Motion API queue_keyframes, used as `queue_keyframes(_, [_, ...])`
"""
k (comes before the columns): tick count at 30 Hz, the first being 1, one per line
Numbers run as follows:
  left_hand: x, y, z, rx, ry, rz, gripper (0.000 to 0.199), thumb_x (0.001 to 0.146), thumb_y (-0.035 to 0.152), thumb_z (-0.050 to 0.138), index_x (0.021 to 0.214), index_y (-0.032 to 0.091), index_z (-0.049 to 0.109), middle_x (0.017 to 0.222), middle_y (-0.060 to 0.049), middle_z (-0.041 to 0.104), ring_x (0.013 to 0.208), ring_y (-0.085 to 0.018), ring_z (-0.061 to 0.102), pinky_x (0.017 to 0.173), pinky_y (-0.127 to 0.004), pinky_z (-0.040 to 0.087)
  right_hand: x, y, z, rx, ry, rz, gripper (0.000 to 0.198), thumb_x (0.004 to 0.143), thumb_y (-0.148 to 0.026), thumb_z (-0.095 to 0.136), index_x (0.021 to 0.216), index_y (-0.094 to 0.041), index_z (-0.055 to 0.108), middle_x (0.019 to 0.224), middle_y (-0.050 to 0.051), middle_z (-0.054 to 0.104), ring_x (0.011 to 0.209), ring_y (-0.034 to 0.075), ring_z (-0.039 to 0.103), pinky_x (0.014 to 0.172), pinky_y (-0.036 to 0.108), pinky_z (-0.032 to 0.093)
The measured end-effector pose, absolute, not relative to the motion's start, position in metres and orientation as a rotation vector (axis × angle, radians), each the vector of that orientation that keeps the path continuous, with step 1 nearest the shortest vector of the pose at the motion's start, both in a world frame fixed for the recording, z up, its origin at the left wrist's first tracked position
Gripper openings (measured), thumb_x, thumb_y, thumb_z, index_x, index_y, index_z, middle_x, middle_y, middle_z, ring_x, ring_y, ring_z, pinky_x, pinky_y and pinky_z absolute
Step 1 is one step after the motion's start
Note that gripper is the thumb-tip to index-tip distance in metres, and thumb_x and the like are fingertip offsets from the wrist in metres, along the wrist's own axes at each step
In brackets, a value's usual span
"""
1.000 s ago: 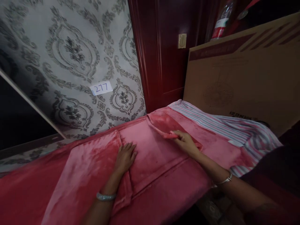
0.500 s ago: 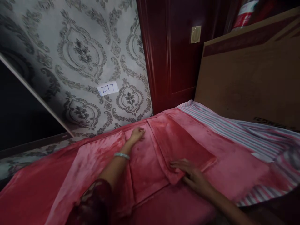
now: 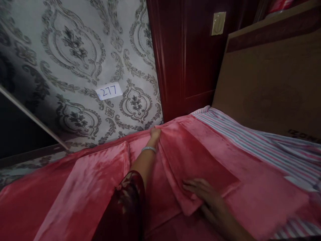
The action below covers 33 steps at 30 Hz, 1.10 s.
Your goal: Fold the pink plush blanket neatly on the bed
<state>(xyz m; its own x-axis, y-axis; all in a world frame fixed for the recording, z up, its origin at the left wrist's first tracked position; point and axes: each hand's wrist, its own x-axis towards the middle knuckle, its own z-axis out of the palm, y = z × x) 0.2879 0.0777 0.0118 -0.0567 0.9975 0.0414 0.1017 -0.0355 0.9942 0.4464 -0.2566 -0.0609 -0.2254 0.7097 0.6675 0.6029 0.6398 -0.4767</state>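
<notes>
A plush red-pink cloth [image 3: 195,157] lies spread out, with folded panels across its middle. My left hand [image 3: 155,133], with a bracelet at the wrist, is closed on the far corner of the right-hand folded panel, close to the wall. At that panel's near corner is my right hand [image 3: 204,192], its fingers on top of the fabric and its thumb lower down, pinching the folded edge. A second folded panel [image 3: 100,174] lies to the left of my left arm. The cloth's layers beneath the folds are partly hidden.
A striped sheet [image 3: 235,134] shows beneath the cloth at the right. Behind it leans a large cardboard box [image 3: 263,77]. Patterned wallpaper [image 3: 75,43] carries a paper label [image 3: 109,91] reading 277, beside a dark red panel [image 3: 185,60]. A dark screen-like panel [image 3: 20,130] stands at left.
My left hand has moved right and away from me, from lying on the cloth to the folded panel's far corner. My right hand stays at the near corner. The view has shifted slightly.
</notes>
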Motion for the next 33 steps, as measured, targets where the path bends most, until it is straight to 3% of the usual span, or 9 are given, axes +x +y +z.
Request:
queue_keyframes(4, [0.255,0.081,0.024,1.246,1.327,1.305,0.011,0.068,0.020,0.071,0.070,0.018,0.061,0.062,0.002,0.058,0.061,-0.013,0.055,0.058,-0.022,0.042,0.439,-0.255,-0.048,-1.031,-1.915,0.071,0.059,0.089,-0.013,0.047,0.144,-0.032,0.058,0.142,0.006,0.064,0.129,0.024,0.060,0.107,0.045,0.050])
queue_keyframes(10, [0.217,0.055,0.006,1.221,1.341,1.235,0.015,0.062,0.015,0.072,0.058,0.016,0.058,0.049,0.005,0.047,0.046,-0.009,0.039,0.046,-0.022,0.029,0.413,-0.259,-0.050,-1.028,-2.106,0.205,0.054,0.083,-0.009,0.048,0.130,-0.025,0.070,0.133,0.009,0.070,0.123,0.026,0.064,0.100,0.046,0.055])
queue_keyframes(17, [0.220,0.066,0.021,1.172,1.267,1.299,0.013,0.059,0.014,0.073,0.067,0.016,0.063,0.056,0.003,0.056,0.053,-0.010,0.048,0.050,-0.020,0.037,0.406,-0.261,-0.032,-1.015,-2.013,0.083,0.068,0.083,-0.007,0.044,0.147,-0.030,0.057,0.142,0.007,0.063,0.136,0.025,0.055,0.111,0.051,0.048])
queue_keyframes(24, [0.191,0.054,0.011,1.123,1.364,1.258,0.019,0.054,0.006,0.071,0.055,0.018,0.056,0.045,0.005,0.045,0.045,-0.010,0.041,0.044,-0.022,0.030,0.371,-0.270,-0.047,-1.024,-2.173,0.157,0.062,0.077,-0.004,0.045,0.129,-0.024,0.071,0.136,0.009,0.068,0.128,0.025,0.062,0.105,0.047,0.054])
queue_keyframes(33, [0.194,0.070,0.020,1.103,1.355,1.397,0.014,0.059,0.009,0.069,0.066,0.017,0.061,0.056,0.004,0.053,0.059,-0.014,0.053,0.056,-0.023,0.040,0.373,-0.265,-0.039,-0.987,-2.122,0.137,0.068,0.079,-0.003,0.044,0.140,-0.026,0.063,0.143,0.009,0.062,0.136,0.024,0.056,0.113,0.051,0.046])
